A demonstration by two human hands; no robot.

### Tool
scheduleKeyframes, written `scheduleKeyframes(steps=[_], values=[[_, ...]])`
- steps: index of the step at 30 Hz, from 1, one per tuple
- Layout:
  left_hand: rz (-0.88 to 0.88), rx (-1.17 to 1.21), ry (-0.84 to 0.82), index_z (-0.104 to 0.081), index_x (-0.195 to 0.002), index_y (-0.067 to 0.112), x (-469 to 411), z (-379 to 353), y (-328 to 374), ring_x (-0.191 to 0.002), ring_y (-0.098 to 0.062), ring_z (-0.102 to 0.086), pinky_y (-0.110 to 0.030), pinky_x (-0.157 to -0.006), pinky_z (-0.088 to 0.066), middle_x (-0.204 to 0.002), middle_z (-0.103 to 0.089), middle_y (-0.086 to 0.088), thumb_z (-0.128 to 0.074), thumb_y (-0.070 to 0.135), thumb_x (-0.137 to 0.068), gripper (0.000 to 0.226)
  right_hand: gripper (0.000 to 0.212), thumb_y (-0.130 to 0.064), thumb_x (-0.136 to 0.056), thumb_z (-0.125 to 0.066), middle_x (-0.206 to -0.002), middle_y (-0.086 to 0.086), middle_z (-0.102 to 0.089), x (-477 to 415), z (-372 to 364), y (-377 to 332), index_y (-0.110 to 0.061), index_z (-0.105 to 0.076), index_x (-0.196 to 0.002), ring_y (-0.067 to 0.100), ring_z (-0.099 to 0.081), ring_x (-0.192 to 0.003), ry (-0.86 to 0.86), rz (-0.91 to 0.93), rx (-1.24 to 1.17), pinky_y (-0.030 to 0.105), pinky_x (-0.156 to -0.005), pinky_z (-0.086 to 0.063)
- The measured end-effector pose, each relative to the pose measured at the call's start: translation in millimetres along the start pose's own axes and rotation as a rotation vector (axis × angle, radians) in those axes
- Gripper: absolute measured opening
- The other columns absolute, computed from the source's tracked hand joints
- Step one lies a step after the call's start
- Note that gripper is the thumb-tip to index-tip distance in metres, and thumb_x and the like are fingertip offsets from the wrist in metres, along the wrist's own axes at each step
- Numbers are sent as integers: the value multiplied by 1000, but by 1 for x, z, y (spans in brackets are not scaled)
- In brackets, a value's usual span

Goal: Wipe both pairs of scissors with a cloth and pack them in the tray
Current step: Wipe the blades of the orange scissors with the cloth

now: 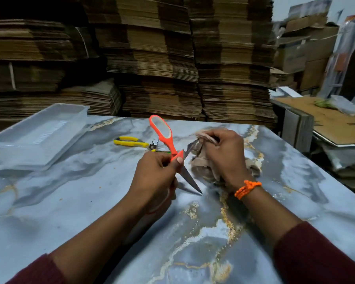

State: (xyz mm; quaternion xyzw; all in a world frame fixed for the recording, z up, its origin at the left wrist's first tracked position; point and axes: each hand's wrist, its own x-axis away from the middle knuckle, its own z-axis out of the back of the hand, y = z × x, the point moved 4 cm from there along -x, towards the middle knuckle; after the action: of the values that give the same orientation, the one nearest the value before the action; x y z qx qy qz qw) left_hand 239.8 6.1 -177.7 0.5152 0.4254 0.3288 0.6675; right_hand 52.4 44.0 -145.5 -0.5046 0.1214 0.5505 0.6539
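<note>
On the near middle of the marble-patterned table (70, 201), the left hand (156, 175) is curled firmly round the orange scissors (173, 148) at the pivot, with the thumb pressed on the plastic. The blades are spread. One points down and near, and I cannot tell whether its tip touches the tabletop. The other runs right into the cloth (201, 169), which the right hand (223, 158) has bunched and pinched closed round it.

To wipe well, the cloth should probably be drawn from pivot to tip along the flat sides, with the fingers kept off the cutting edge. The left hand should hold the scissors steady and keep the free blade clear of the right wrist.

Just beyond the left hand, the yellow scissors (129, 141) lie flat on the table with no hand on them. At the far left stands the tray (12, 144), seemingly holding nothing yet. Cardboard stacks (152, 58) rise behind.
</note>
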Motion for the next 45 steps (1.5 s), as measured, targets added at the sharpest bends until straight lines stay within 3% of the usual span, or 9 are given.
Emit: scheduleKeyframes(steps=[4, 9, 12, 16, 22, 28, 34, 40, 45], values=[[117, 182, 31, -70, -81, -7, 1, -4, 0, -37, -21, -43, -32, -44, -42, -53, -50, -19, -65, 21, -100, 35, 20, -2, -87, -71, -96, 7, -75, -2, 28, 20, -12, -80, -101, 20, -69, -89, 113, -92, 84, -3, -73, -39], [132, 185, 17, -69, -81, -7, -3, -6, -6, -40, -24, -47, -49, -52, -49, -51, -52, -20, -66, 22, -100, 35, 30, -1, -84, -70, -102, 2, -72, 16, 13, -15, -17, -76, -109, 14, -69, -92, 19, 48, -22, 27, -80, -59], [144, 192, 45, -67, -80, -10, -4, -4, -8, -38, -24, -48, -45, -51, -49, -51, -53, -18, -65, 22, -101, 37, 31, -4, -83, -74, -103, 6, -68, 31, -14, -35, -10, -77, -113, 14, -66, -95, -139, 194, -31, 19, -85, -52], [105, 115, 63, -72, -76, -1, -6, 7, -10, -35, -27, -51, -30, -40, -44, -48, -58, -14, -65, 26, -100, 37, 23, -21, -94, -74, -106, -3, -69, 28, -19, -31, -14, -79, -116, 2, -66, -101, -279, 13, -210, 12, -87, -51], [12, 8, 35, -74, -78, 2, -1, -2, -3, -36, -27, -50, -35, -38, -45, -46, -55, -15, -65, 28, -100, 35, 24, -21, -84, -85, -82, -4, -75, 27, -11, -23, -18, -77, -106, 9, -73, -79, -135, -167, -321, 23, -75, -60], [55, 108, 38, -66, -75, -5, 3, -9, 0, -43, -24, -47, -32, -43, -42, -51, -53, -15, -63, 18, -101, 35, 21, -29, -92, -76, -94, -10, -78, 29, -17, -31, -25, -78, -113, 4, -74, -87, -152, -137, -309, 35, -80, -62], [81, 172, -45, -65, -78, -11, 9, -8, 3, -47, -26, -44, -27, -43, -39, -54, -50, -20, -66, 25, -99, 42, 52, -40, -84, -84, -75, 9, -76, 18, -7, -6, -29, -50, -122, 32, -74, -68, 1, -312, -406, 50, -61, -59], [75, 201, -35, -69, -81, -9, 6, -15, 6, -49, -23, -44, -20, -39, -35, -59, -53, -21, -68, 25, -98, 38, 47, -36, -79, -88, -84, 10, -78, 11, 24, 40, -19, -59, -111, 27, -78, -77, 188, -497, -378, 58, -72, -61], [105, 181, 30, -69, -75, -2, 0, -2, -4, -35, -21, -42, -26, -38, -38, -50, -50, -19, -67, 29, -99, 39, 35, -10, -89, -77, -105, 0, -77, 12, 20, 11, -19, -66, -121, 14, -76, -96, -40, -336, -383, 40, -86, -64]])
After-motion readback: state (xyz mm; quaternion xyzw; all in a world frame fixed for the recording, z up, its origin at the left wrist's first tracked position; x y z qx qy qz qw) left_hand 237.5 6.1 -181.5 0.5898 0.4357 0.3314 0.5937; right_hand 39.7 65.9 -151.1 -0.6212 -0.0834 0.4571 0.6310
